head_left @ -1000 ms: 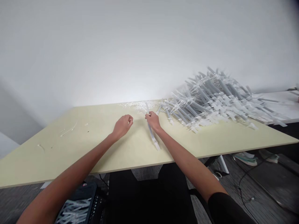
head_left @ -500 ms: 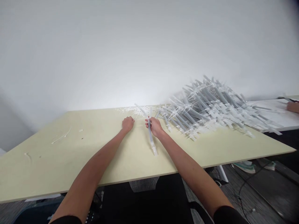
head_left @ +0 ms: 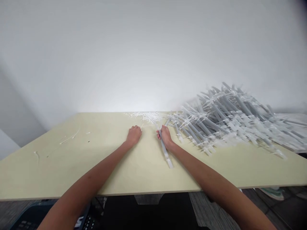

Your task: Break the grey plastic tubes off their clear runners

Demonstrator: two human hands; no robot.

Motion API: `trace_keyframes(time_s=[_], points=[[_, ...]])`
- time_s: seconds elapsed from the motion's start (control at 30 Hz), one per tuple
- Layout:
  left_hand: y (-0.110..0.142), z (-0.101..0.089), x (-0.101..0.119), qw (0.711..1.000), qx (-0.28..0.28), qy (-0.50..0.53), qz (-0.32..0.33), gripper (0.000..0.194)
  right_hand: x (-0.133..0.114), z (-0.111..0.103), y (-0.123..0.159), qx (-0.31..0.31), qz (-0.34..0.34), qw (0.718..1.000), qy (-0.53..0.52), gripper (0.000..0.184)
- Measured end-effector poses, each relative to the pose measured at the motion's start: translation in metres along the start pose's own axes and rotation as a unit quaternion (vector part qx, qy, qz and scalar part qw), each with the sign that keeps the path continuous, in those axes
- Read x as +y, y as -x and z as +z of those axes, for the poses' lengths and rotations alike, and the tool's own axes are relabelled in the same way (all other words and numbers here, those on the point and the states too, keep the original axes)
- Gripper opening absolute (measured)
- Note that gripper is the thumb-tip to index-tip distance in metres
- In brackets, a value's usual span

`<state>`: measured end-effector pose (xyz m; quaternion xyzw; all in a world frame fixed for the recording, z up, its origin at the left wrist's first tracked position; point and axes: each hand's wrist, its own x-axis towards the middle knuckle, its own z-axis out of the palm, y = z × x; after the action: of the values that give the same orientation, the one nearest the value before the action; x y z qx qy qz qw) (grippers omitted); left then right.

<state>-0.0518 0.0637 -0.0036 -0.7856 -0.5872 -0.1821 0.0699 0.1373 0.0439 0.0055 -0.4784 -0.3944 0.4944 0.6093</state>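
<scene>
Right hand (head_left: 165,135), forearm angled in from the lower right, curls its fingers around a grey tube (head_left: 163,145), white-tipped end slanting down toward the table edge below the grip; left hand (head_left: 134,134), palm-down, fingers bent, lies left of it.

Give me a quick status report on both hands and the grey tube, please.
Right hand gripping grey tube; left hand near the white ties, grip unclear; tube pile close on the right.
</scene>
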Motion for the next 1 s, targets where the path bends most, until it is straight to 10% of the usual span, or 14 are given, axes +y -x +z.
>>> trace_keyframes(time_s=[0.57, 0.83, 1.0], points=[[0.016, -0.028, -0.003, 0.982, -0.068, 0.162, -0.077, 0.016, -0.017, 0.003, 0.017, -0.061, 0.112, 0.984, -0.124, 0.015], [0.027, -0.032, 0.041, 0.787, -0.112, 0.606, -0.035, 0.017, -0.026, 0.009, 0.026, -0.126, 0.055, 0.979, -0.152, 0.019], [0.034, -0.034, 0.059, 0.752, -0.146, 0.643, -0.029, 0.016, -0.029, 0.01, 0.031, -0.175, 0.006, 0.974, -0.143, 0.04]])
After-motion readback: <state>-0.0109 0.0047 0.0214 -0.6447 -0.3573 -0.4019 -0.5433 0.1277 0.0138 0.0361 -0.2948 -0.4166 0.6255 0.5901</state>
